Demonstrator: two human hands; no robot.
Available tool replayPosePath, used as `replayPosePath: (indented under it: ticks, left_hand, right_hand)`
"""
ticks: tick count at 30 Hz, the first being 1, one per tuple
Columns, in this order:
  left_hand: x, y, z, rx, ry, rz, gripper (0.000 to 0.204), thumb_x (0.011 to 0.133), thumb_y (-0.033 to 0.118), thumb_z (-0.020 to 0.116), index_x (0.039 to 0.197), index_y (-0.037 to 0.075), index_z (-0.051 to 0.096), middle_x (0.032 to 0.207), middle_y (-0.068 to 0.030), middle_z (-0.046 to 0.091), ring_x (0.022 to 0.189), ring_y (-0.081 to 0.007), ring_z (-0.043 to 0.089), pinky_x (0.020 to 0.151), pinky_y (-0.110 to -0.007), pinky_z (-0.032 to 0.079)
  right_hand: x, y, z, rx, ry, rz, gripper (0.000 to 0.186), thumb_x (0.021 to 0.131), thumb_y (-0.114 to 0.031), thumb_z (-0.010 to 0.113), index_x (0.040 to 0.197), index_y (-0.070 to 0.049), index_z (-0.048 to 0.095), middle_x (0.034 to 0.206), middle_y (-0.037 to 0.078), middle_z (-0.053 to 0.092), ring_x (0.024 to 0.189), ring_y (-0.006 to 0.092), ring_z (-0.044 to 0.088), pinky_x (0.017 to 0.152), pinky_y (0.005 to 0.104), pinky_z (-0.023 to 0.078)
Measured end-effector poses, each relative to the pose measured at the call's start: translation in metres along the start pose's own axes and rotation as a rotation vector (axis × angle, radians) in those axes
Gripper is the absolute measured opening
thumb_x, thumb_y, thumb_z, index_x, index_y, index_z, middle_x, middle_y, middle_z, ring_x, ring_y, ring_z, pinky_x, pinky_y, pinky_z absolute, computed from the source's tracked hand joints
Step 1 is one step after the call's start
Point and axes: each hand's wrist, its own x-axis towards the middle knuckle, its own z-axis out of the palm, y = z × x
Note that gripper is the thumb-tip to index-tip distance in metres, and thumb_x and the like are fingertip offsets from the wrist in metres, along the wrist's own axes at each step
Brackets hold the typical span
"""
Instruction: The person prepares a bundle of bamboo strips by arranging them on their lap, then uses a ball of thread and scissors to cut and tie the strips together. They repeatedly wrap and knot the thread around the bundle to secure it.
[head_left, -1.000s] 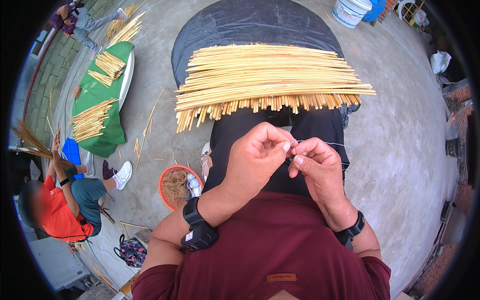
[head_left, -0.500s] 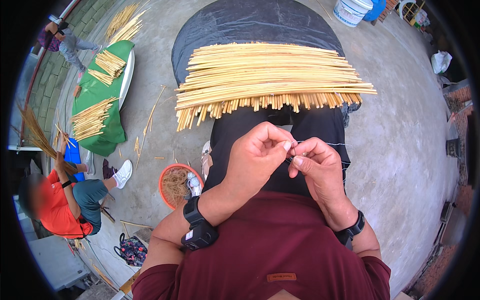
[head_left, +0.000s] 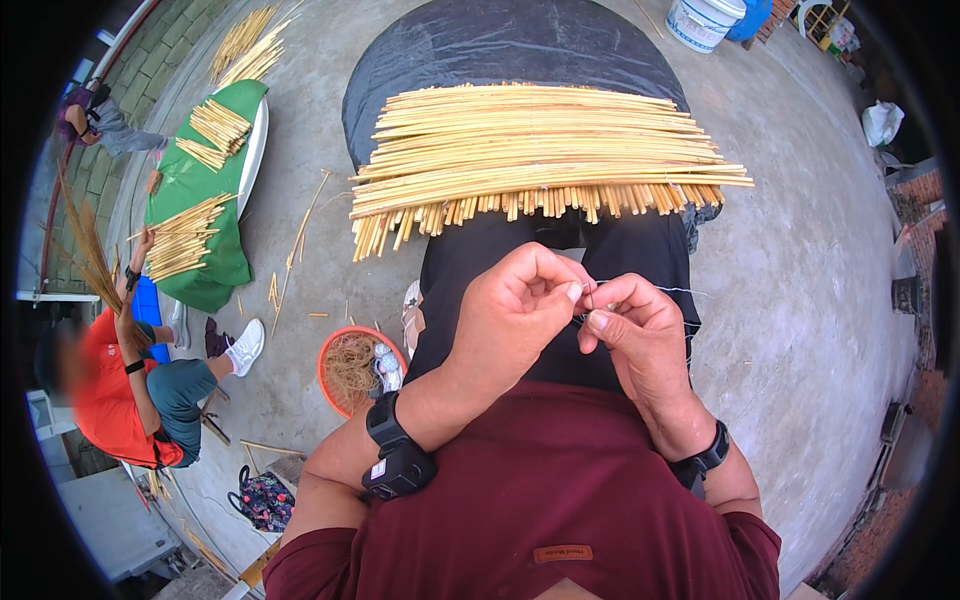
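My left hand (head_left: 524, 308) and my right hand (head_left: 636, 328) meet above my lap, each closed in a pinch with the fingertips close together. A thin white thread (head_left: 672, 290) runs out from between the fingers to the right. Something fine and dark, perhaps a needle, shows between the two hands, too small to be sure of. Beyond my hands, a thick layer of pale straw-coloured stalks (head_left: 545, 140) lies crosswise over my knees and a round table with a dark cover (head_left: 510, 45). Neither hand touches the stalks.
On the left floor stands an orange basket (head_left: 324, 372) with tangled fibre and balls of string. Past it, a person in a red shirt (head_left: 110, 400) handles long stalks beside a green-covered table (head_left: 225, 265) bearing stalk bundles. A white bucket (head_left: 703, 25) is at the far right.
My hands stay nearly in place, and the thread's loose end on the right has shifted. At left, the seated person's arm now reaches to the stalks on the green table; another person beyond has moved.
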Motion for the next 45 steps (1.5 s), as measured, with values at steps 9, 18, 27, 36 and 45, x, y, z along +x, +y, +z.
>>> replayPosePath:
  ticks: [9,18,27,36,45]
  left_hand:
    - [-0.0004,0.0003,0.0007,0.002,0.0,0.002,0.001,0.092,-0.001,0.056,0.091,0.0,0.056,0.097,-0.0088,0.062,0.087,-0.0095,0.06,0.078,-0.025,0.052]
    - [-0.0015,0.0005,0.0003,0.012,-0.012,-0.03,0.007,0.093,-0.002,0.05,0.093,0.001,0.057,0.102,-0.0118,0.062,0.088,-0.0137,0.061,0.082,-0.029,0.052]
    - [-0.0001,-0.0008,0.0003,-0.011,0.0,-0.015,0.001,0.092,-0.001,0.057,0.091,0.0,0.056,0.097,-0.0086,0.063,0.087,-0.0096,0.06,0.078,-0.025,0.052]
    - [0.0017,0.0,0.0013,0.016,0.007,-0.018,0.001,0.092,-0.001,0.057,0.091,-0.001,0.057,0.095,-0.0075,0.063,0.087,-0.0091,0.061,0.077,-0.024,0.052]
    - [0.0002,0.0035,0.0037,0.037,0.026,-0.073,0.004,0.092,0.003,0.06,0.094,0.0,0.061,0.088,-0.0031,0.063,0.082,-0.0068,0.06,0.071,-0.022,0.05]
  right_hand:
    - [-0.0005,0.0009,-0.0014,0.003,-0.011,-0.009,0.01,0.086,0.002,0.066,0.096,0.0,0.063,0.093,0.011,0.067,0.069,0.0118,0.063,0.064,0.023,0.053]
    - [-0.0015,0.0006,-0.0023,-0.007,0.006,0.004,0.01,0.085,0.002,0.066,0.094,0.0,0.062,0.094,0.014,0.067,0.068,0.0151,0.062,0.064,0.0266,0.054]
    - [-0.001,0.0003,-0.0031,-0.029,0.004,0.007,0.01,0.085,0.003,0.065,0.094,0.0,0.062,0.094,0.014,0.067,0.068,0.0151,0.062,0.064,0.026,0.053]
    - [0.0001,-0.0014,-0.0027,-0.045,-0.003,-0.012,0.01,0.085,0.003,0.065,0.094,0.0,0.062,0.094,0.013,0.066,0.069,0.015,0.062,0.064,0.0257,0.053]
    - [0.0032,-0.0085,0.0014,-0.054,0.088,-0.154,0.01,0.087,0.003,0.063,0.096,0.001,0.063,0.087,0.008,0.063,0.068,0.0123,0.059,0.062,0.0238,0.05]
